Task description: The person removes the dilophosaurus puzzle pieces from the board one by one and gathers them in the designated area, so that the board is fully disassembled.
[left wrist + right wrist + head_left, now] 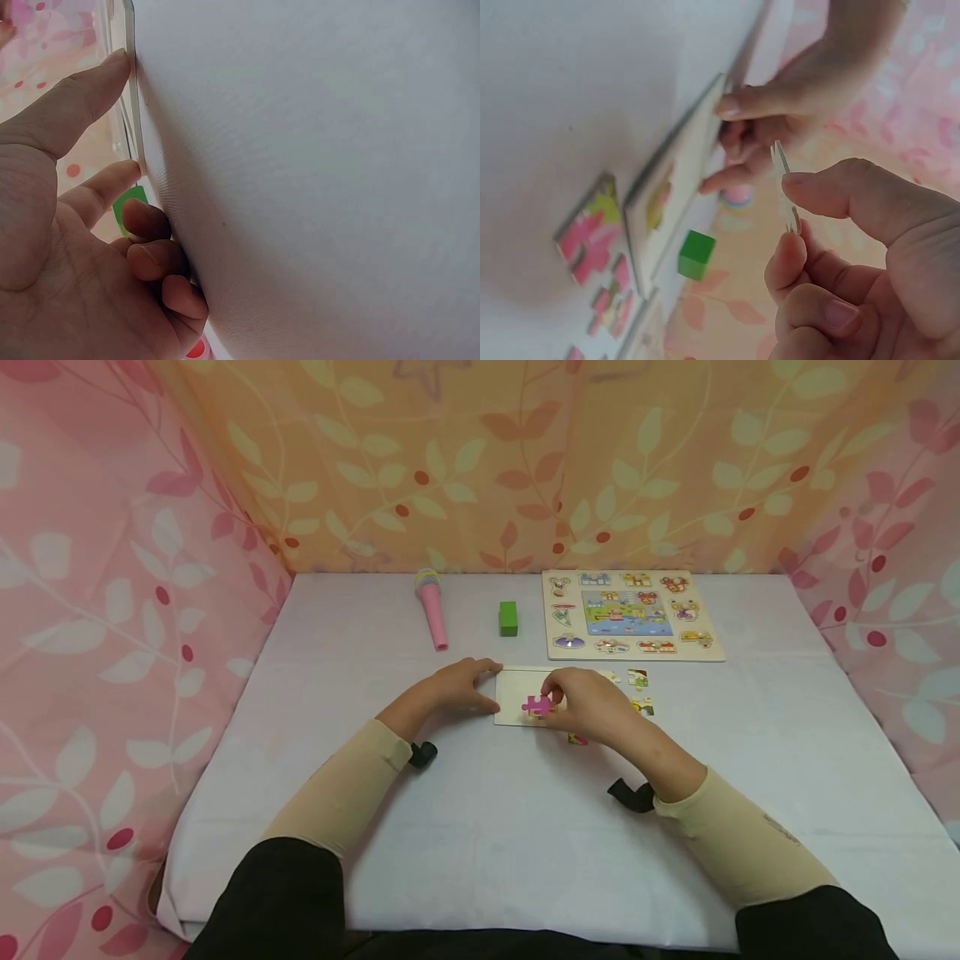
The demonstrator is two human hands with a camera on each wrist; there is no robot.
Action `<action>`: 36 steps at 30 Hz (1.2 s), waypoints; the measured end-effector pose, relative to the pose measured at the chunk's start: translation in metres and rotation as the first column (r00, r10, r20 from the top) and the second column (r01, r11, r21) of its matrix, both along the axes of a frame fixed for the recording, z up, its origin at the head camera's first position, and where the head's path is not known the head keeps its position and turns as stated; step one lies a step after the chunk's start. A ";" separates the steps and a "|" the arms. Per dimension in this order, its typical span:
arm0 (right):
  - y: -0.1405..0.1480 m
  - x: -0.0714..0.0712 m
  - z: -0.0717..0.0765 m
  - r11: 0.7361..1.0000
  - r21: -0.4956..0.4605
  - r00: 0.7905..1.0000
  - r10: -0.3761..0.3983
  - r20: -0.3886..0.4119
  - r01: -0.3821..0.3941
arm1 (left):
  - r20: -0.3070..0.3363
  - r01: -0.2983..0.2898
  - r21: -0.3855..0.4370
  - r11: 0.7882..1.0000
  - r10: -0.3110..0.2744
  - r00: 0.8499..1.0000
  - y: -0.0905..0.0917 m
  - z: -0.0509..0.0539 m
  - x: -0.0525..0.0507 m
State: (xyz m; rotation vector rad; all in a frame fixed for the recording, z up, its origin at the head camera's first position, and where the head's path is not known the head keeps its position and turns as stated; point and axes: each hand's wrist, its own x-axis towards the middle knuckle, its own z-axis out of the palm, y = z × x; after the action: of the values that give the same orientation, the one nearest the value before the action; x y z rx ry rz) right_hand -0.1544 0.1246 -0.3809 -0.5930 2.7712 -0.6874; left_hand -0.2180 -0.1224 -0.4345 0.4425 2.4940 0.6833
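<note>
In the head view my right hand (594,700) pinches a pink jigsaw piece (537,703) above a pale puzzle board (512,683). The right wrist view shows this piece (786,193) edge-on between thumb and fingers, apart from the board. My left hand (456,685) touches the board's left edge with thumb and index fingertips, both fairly straight; its other fingers curl in the left wrist view. A yellowish piece (658,206) lies inside the board. Beside the board are loose jigsaw pieces (638,678), some partly hidden by my right hand.
A pink toy microphone (432,610) and a green block (508,619) lie behind the board. At the back right is a larger wooden picture puzzle (628,645). Black straps (632,795) hang by my wrists. Patterned cloth (480,468) surrounds the white table.
</note>
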 end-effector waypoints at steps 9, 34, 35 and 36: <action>0.021 0.014 0.018 0.999 -0.040 0.999 -0.038 -0.016 0.037 | -0.001 0.008 -0.005 1.000 -0.008 1.000 -0.001 0.000 0.000; 0.089 0.029 0.021 0.992 -0.035 0.992 -0.119 0.040 0.121 | 0.000 -0.001 0.001 1.000 0.001 1.000 0.000 0.000 0.001; 0.090 0.029 0.019 0.992 -0.034 0.992 -0.121 0.046 0.122 | 0.000 -0.002 0.002 1.000 0.002 1.000 0.000 0.000 0.001; 0.092 0.030 0.017 0.992 -0.033 0.991 -0.121 0.048 0.122 | -0.001 -0.001 0.003 1.000 0.001 1.000 0.000 0.000 0.001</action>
State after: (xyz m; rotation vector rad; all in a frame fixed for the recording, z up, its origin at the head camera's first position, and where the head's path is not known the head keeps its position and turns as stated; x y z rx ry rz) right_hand -0.1249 0.2168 -0.3640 -0.4119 2.7752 -0.7680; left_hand -0.2171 -0.1222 -0.4348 0.4422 2.4944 0.6870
